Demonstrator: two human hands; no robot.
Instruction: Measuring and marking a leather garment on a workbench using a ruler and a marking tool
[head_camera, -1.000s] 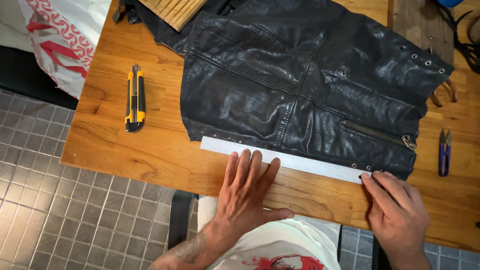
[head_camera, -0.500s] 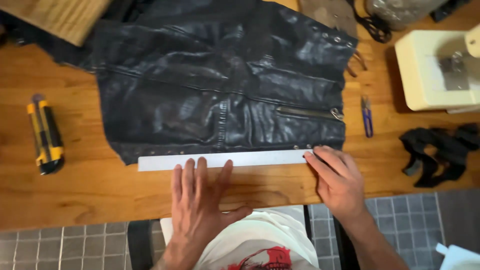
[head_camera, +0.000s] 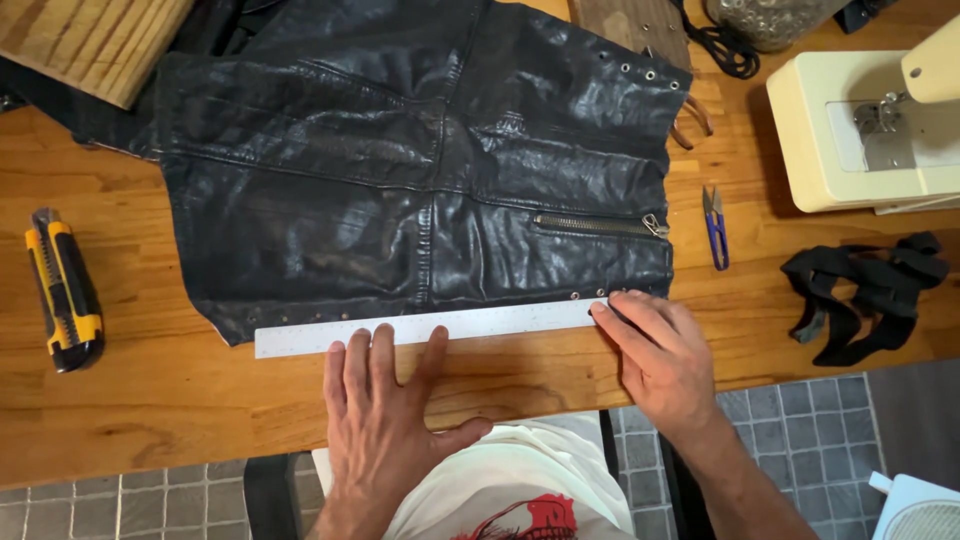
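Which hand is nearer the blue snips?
Right. The right hand presses the ruler's right end, just below-left of the snips. The left hand lies flat at the ruler's middle, farther left.

Wooden table: black leather garment, steel ruler, utility knife, thread snips, sewing machine.

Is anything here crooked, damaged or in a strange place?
Nothing stands out. The metal ruler lies along the lower edge of the black leather garment, pressed flat by the left hand and right hand. No damage shows.
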